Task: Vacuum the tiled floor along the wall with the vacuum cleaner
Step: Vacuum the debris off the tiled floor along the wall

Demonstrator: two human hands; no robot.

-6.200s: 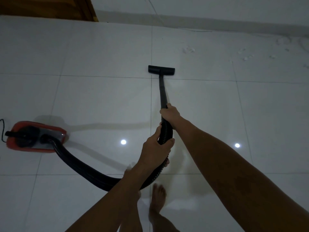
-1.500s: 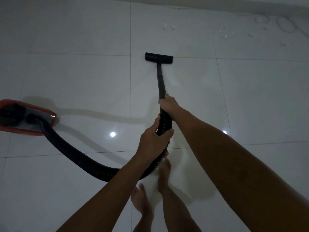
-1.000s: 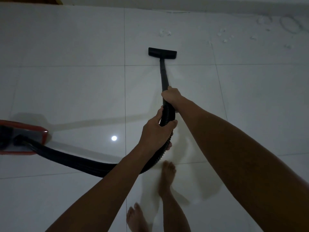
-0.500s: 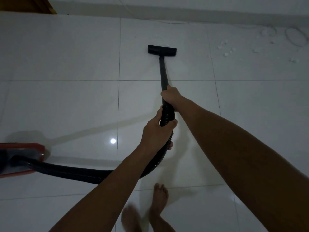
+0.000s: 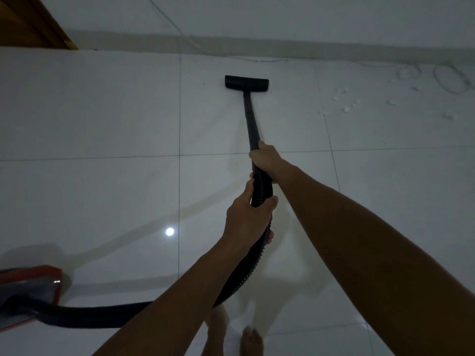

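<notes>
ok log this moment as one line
right hand gripping wand | left hand gripping hose | floor nozzle near wall | white debris to its right

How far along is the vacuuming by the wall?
Done: the tiles around the black floor nozzle look free of debris. In hand: the right hand grips the black wand, the left hand the ribbed black hose. Left: white crumbs and a thin looped cord lie right of the nozzle.

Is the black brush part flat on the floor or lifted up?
Flat, as far as it shows. The floor head sits level on the white tile near the wall, with no gap or shadow visible beneath it.
</notes>
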